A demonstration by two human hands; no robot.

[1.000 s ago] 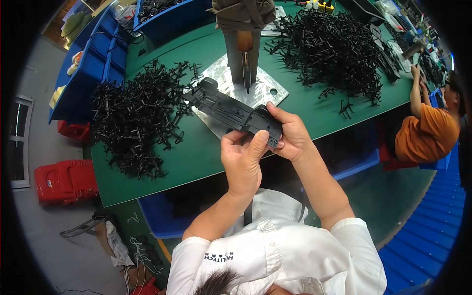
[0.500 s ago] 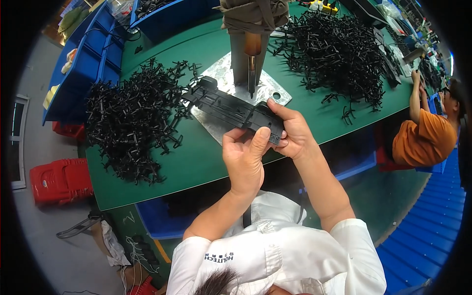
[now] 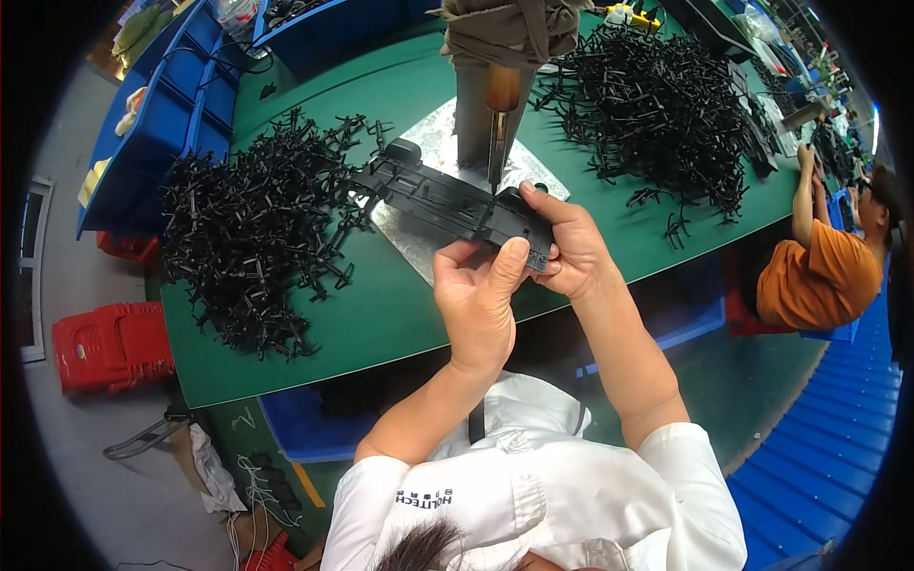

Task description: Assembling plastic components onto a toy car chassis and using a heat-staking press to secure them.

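Wearing a white shirt [image 3: 590, 485] with a line of dark lettering [image 3: 426, 498] across the chest, upside down in this view, the person holds a long black part [image 3: 428, 197] tilted above the green surface [image 3: 390, 338]. The left grip [image 3: 479, 300] is closed on its near end, thumb on top, the other fingers partly hidden beneath; the right grip [image 3: 579, 246] is closed around the right corner of that end, its thumb along the edge. Small marks near that corner are too fine to read. The part covers much of a shiny metal plate [image 3: 430, 133]. Over it hangs an upright tool [image 3: 499, 133] with a thin dark tip; whether tip and part touch, I cannot tell. Brown cloth [image 3: 509, 33] wraps the tool's upper end, cut off by the picture's top. To the left lies a heap of small black pieces [image 3: 252, 243], to the right a second heap [image 3: 657, 114], both too tangled to make out singly. A red plastic object [image 3: 119, 347] on the left bears a small pale label, illegible. Farther off stand blue bins [image 3: 171, 143], and at far right a co-worker in an orange top [image 3: 821, 281] reaches toward blurred clutter.
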